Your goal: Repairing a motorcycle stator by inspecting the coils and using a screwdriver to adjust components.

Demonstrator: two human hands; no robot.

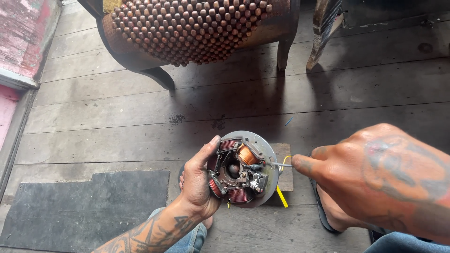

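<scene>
Left hand: the left hand (197, 180) is clamped on the left edge of one round stator plate (243, 168), thumb up over the rim, fingers behind it.
Right hand: the right hand (375, 178) is pinched together on one thin metal tool (281, 164), whose tip touches the plate's right side.
Stator plate: held tilted towards the camera, between the two hands, above the floor; its right edge is just beside the right fingertips.
Coils: three copper-wound coils show on the plate, one bright orange coil (247, 154) at the top, darker red ones at the upper left and at the bottom.
Wires: one yellow wire (281, 197) hangs from the plate's lower right.
Under the plate: one small wooden block (284, 173) on the plank floor (140, 112).
Further out: one dark mat (84, 211) at the lower left; one chair with a beaded seat cover (187, 28) at the top.
</scene>
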